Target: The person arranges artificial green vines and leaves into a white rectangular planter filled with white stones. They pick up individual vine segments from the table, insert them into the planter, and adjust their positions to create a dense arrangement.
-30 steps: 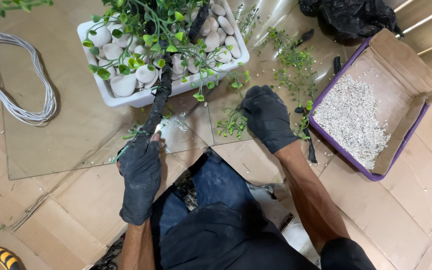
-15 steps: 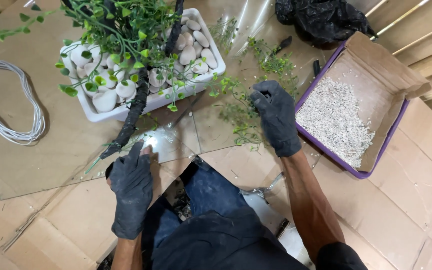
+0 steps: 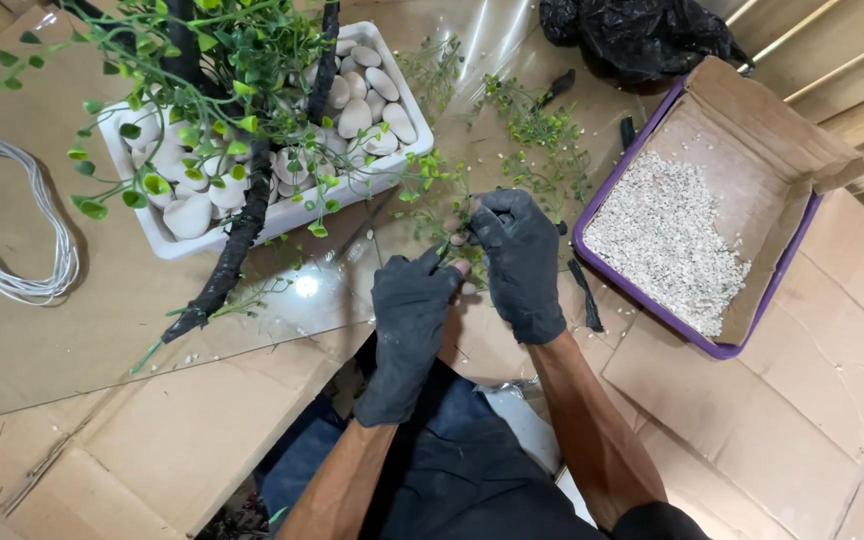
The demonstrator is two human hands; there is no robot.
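Both my hands wear black gloves and meet over a green leafy sprig (image 3: 444,205) lying on a clear glass sheet (image 3: 102,330). My left hand (image 3: 410,320) pinches the sprig's lower end with thumb and fingertips. My right hand (image 3: 517,255) closes on the sprig from the right, fingers curled around its stems. To the upper left stands a white rectangular planter (image 3: 287,215) filled with white pebbles (image 3: 357,115), with dark wrapped branches (image 3: 237,240) and green leaves rising from it.
A purple-sided cardboard box (image 3: 752,120) holds white gravel (image 3: 667,240) at the right. Loose green sprigs (image 3: 542,135) and a black plastic bag (image 3: 637,35) lie beyond my hands. A coil of white wire (image 3: 12,215) sits at the left. Flattened cardboard (image 3: 802,400) covers the floor.
My right hand came in from the loose sprigs toward the centre. My left hand rose from near my lap to meet it, and both now grip the sprig.
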